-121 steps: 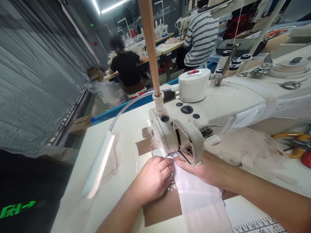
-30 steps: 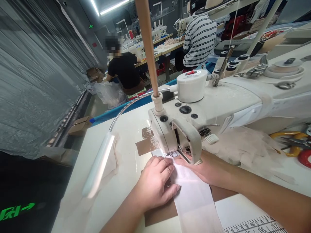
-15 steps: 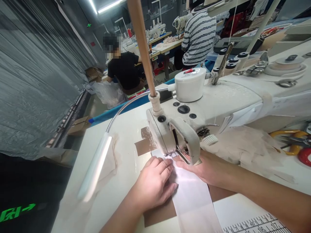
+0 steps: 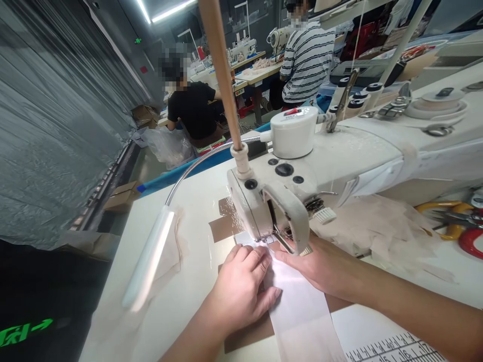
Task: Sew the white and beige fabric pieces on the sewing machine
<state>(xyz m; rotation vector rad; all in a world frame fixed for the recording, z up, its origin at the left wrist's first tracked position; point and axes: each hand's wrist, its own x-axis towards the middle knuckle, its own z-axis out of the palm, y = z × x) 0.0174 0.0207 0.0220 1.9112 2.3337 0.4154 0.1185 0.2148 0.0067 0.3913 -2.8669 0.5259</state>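
A strip of pale cloth (image 4: 304,314) runs from the sewing machine's presser foot (image 4: 267,240) down to the bottom of the view. My left hand (image 4: 241,281) rests palm down along its left edge. Those fingertips press the cloth just before the foot, with the thumb spread apart. On the strip's right side lies my right hand (image 4: 315,264), thumb stretched toward the foot. The sewing machine (image 4: 249,206) has a loop-shaped white lever guard (image 4: 298,216) that hides part of the right fingers. Both hands lie on the cloth rather than visibly pinching it.
A lit lamp wand (image 4: 149,261) stands left on a bendy metal neck. Crumpled sheer fabric (image 4: 381,234) and red-and-yellow-handled scissors (image 4: 470,241) lie right. A printed ruler (image 4: 400,349) crosses the front. Two people (image 4: 192,110) sit at machines farther back.
My left hand has slid slightly to the right, its thumb farther onto the cloth. My right hand stays by the foot. The striped-shirted person's head has come into view.
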